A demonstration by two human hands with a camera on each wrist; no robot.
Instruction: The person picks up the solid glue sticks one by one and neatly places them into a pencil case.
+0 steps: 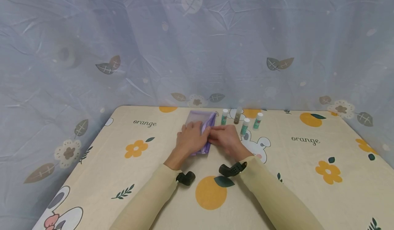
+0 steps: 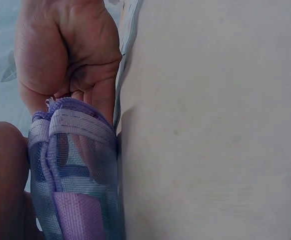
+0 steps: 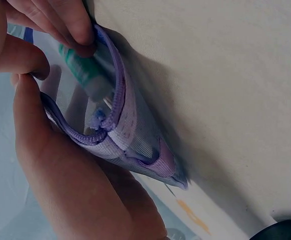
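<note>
A purple mesh zip pouch (image 1: 201, 116) lies on the table, its zipped mouth spread apart in the right wrist view. Across it rests my left hand (image 1: 192, 138), which grips one side with its thumb (image 3: 28, 107) along the rim (image 3: 75, 137). Inside the mouth is a green glue stick (image 3: 88, 75), tilted and partly covered by fingers. My right hand (image 1: 226, 137) reaches into this mouth. Its fingertips (image 3: 83, 37) overlap the stick beside one rim, and its bent thumb (image 3: 38, 62) is by the other; whether they pinch anything is hidden.
To the right of the pouch stand green glue sticks with white caps: one close by (image 1: 224, 117), one nearer me (image 1: 245, 127) and one farther right (image 1: 258, 121). A brown tube (image 1: 237, 115) stands among them. A grey-blue patterned curtain (image 1: 197, 45) hangs behind the table (image 1: 147, 175).
</note>
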